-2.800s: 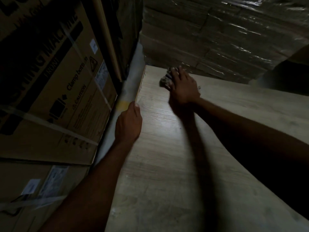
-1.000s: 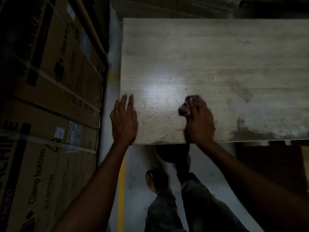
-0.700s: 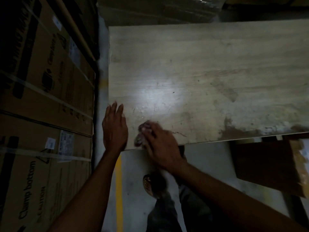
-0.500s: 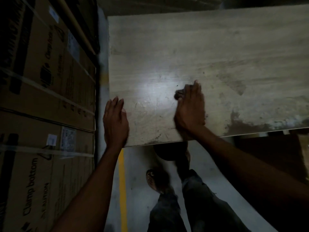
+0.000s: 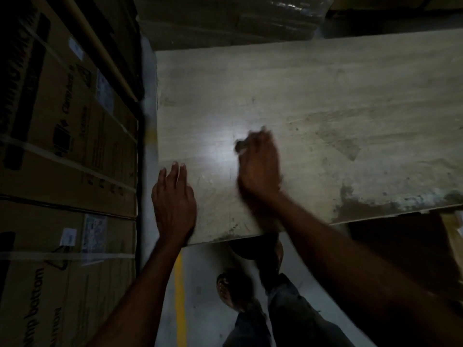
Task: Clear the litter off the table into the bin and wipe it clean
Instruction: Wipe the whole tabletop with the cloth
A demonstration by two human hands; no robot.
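Note:
A pale wood-grain table (image 5: 325, 96) fills the upper right of the head view. My right hand (image 5: 259, 166) lies on it near the front left, pressing a small crumpled grey rag (image 5: 241, 146) whose edge sticks out past the fingertips; the hand is blurred. My left hand (image 5: 174, 201) rests flat on the table's near left corner, fingers straight. Dark smears (image 5: 355, 209) mark the front edge to the right.
Stacked cardboard boxes (image 5: 67, 159) stand close on the left, with a narrow floor gap beside the table. Wrapped boxes (image 5: 238, 21) sit behind the table. Below the front edge are grey floor, a yellow line (image 5: 181, 296) and my legs and feet (image 5: 250, 296).
My right hand has slid the rag back and forth across the front left of the table, now a little farther from the edge. My left hand has stayed on the corner.

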